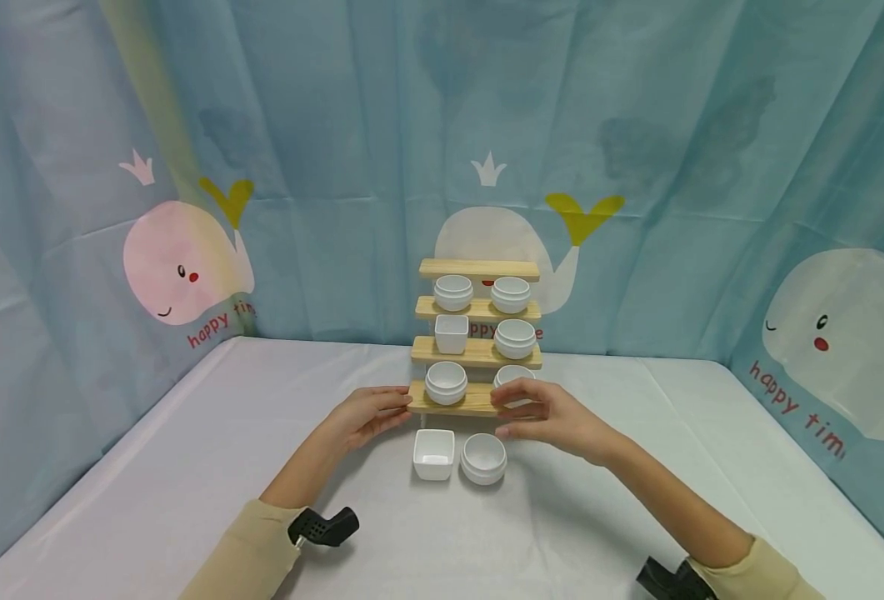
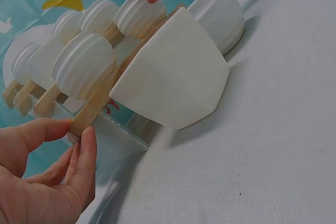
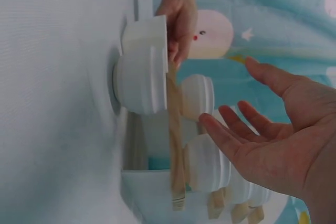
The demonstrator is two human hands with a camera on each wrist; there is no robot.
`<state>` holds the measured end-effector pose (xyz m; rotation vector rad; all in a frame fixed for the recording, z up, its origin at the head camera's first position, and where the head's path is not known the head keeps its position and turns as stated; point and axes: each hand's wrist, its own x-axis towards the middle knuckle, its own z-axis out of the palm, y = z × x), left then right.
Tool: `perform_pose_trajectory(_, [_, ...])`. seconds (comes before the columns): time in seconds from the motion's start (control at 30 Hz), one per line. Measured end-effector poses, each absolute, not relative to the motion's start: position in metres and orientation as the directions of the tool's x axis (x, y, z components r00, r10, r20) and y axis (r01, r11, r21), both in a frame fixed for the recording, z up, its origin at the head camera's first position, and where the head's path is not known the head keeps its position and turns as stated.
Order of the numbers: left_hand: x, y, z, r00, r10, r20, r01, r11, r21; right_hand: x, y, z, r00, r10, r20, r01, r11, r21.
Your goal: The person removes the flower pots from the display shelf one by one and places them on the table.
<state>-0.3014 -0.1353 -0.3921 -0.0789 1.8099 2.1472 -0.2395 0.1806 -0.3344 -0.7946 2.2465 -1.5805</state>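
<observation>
Near the table's [image 1: 224, 442] back edge stood the tiered stand [image 1: 479, 354], its lowest plank's [image 1: 481, 402] left end pinched by the left hand [image 1: 370, 415]. The right hand [image 1: 554, 417], spread, empty, hung beside that plank's right bowl [image 3: 203, 162], contact unclear; judged light and brittle, it wanted gripping by its sides.

A blue curtain [image 1: 382, 125] — printed with whales [image 1: 160, 267], crowns [image 1: 489, 172] and red lettering [image 1: 207, 332] — hangs behind a white-covered table [image 1: 187, 467].

A stepped wooden rack [image 1: 479, 353] stands upright, its lowest plank [image 1: 479, 407] pinched by the left hand [image 1: 369, 412]. The lower three planks carry six white bowls [image 1: 446, 382] — five round, one square — the right hand [image 1: 552, 418] beside one; a square bowl [image 1: 434, 458] and round bowl [image 1: 483, 458] stand in front on the tabletop [image 1: 224, 433].
</observation>
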Motion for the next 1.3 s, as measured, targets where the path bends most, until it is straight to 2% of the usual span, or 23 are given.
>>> perform_pose_trajectory(0.63, [-0.3, -0.134, -0.391, -0.944, 0.223, -0.245, -0.281, -0.146, 0.949, -0.245, 0.179, -0.315, -0.813, -0.57, 0.12, -0.311, 0.25, -0.917])
perform_pose_trajectory(1.3, [-0.301, -0.135, -0.392, -0.942, 0.236, -0.24, -0.278, -0.145, 0.95, -0.255, 0.171, -0.286, -0.852, -0.508, 0.131, -0.334, 0.332, -0.882])
